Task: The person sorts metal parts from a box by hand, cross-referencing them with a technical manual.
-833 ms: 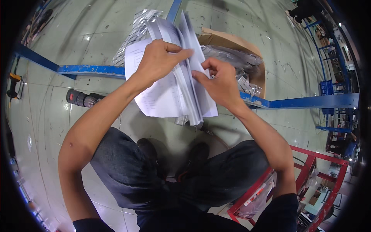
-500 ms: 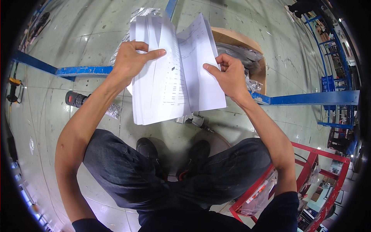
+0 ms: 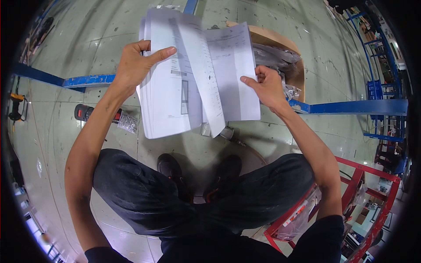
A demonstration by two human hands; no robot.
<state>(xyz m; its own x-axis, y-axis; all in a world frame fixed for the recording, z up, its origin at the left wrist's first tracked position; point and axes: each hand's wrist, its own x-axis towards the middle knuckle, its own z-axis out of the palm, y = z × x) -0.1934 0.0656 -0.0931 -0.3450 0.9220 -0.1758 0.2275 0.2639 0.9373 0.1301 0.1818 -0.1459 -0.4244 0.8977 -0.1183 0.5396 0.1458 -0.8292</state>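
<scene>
A thick stack of printed paper sheets (image 3: 169, 96) is spread like an opened booklet above my knees. My left hand (image 3: 137, 63) grips its left part, thumb on top and fingers behind. Pinched at its outer edge, the right part is held by my right hand (image 3: 267, 87) between thumb and bent fingers. One loose leaf (image 3: 206, 79) stands half turned between the two parts, touched by neither hand. Text, tables and a line drawing are printed on the pages.
Beyond the papers runs a blue metal bar (image 3: 351, 108), with an open cardboard box (image 3: 300, 72) holding plastic-wrapped items. A cordless power tool (image 3: 85, 112) and a small bag of hardware (image 3: 127, 122) lie left. An air tool (image 3: 228, 133) with hose lies below the papers. A red frame (image 3: 359, 175) stands right.
The papers have opened wider, the left part shifting left and the right part slightly right. A leaf has come away from the left part and leans in the middle.
</scene>
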